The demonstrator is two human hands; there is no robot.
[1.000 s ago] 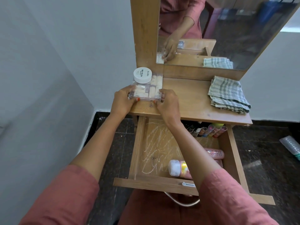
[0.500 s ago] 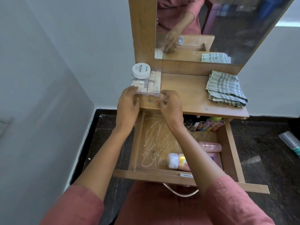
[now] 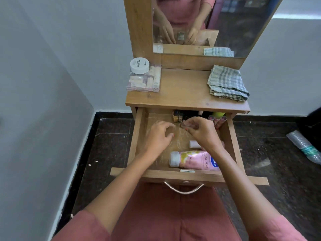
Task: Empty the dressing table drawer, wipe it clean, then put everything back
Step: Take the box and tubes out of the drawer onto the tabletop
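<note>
Half a second ago both hands were up at the clear box (image 3: 144, 80) on the tabletop (image 3: 184, 89); now they have dropped into the open drawer (image 3: 137, 136) and the box lies released, well beyond the left hand (image 3: 159, 136), with the white jar (image 3: 139, 65) on top of it. The left hand hovers over the scratched drawer floor, fingers loosely curled and holding nothing. The right hand (image 3: 201, 131) pinches a small dark item (image 3: 183, 125) between thumb and fingertips, just ahead of the left hand. Small bottles (image 3: 218, 119) stand just beyond the right hand, and a pink lotion bottle (image 3: 194, 160) lies under its wrist. A folded checked cloth (image 3: 226, 83) sits beyond the right hand on the tabletop, below the mirror (image 3: 225, 23). On the dark floor (image 3: 107, 145) far right of the hands lies a plastic bottle (image 3: 305, 146).
</note>
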